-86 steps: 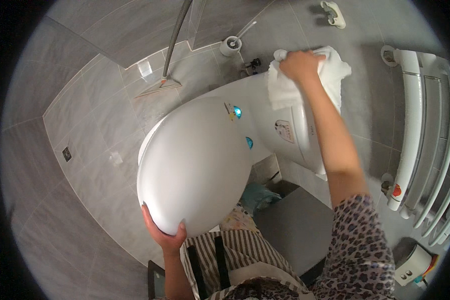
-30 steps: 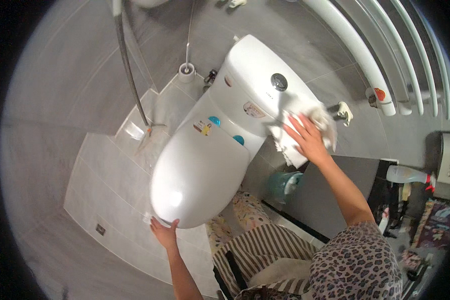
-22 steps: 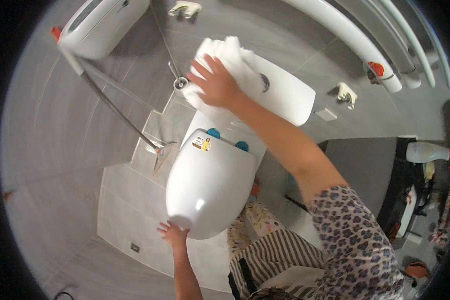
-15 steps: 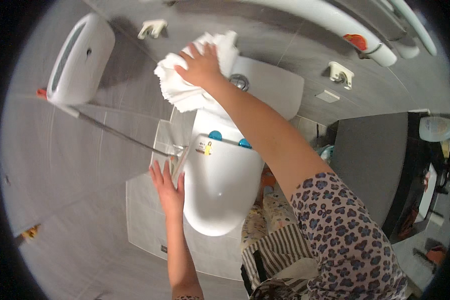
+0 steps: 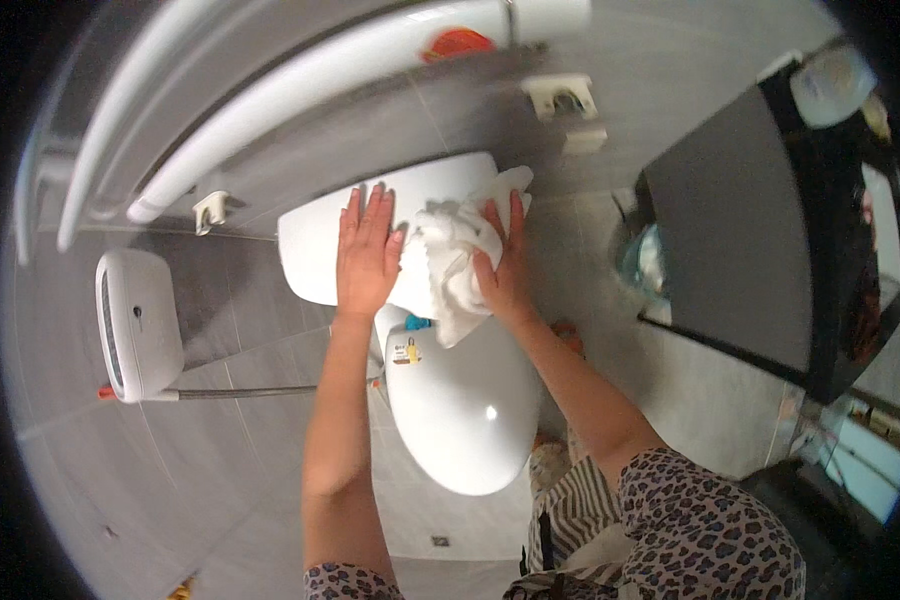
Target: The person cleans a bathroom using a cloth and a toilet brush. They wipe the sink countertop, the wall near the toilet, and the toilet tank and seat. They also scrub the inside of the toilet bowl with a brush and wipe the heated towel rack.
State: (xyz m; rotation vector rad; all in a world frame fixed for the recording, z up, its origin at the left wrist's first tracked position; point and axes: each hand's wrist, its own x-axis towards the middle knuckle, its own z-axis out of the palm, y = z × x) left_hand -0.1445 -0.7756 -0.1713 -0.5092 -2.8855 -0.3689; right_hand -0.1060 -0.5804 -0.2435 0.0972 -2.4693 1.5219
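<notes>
Grey-tiled bathroom, toilet against the wall, white pipes [image 5: 340, 75] along the top, dark cabinet [image 5: 735, 230] off to the right. Cloth [image 5: 448, 255] is on the tank [image 5: 312, 250], right half, bunched, one corner hanging over the front edge toward the toilet lid [image 5: 460, 415]. Lid is down; sticker [image 5: 406, 351] and blue pad [image 5: 417, 322] sit at its back edge, just beside that hanging corner.

Right hand [image 5: 507, 270]: grip clamped on the cloth, bunch between thumb and fingers, near the tank's right end. Left hand [image 5: 369, 255]: fingers extended and close together, thumb a bit out, nothing held. It lies palm down over the left-middle of the tank top, thumb just beside the cloth. Can't tell how hard it presses.

Handling notes, my judgement: bunched cloth gives patchy contact, so open it out and fold to a flat pad. Palm pressure beats fingertips on a smooth top. Use the left hand as a brace, clear of the cloth's path. Work in straight, overlapping strokes from the wall-side edge to the front edge, right corner included. Tuck the loose corner in so it doesn't drag over the sticker and pad.
</notes>
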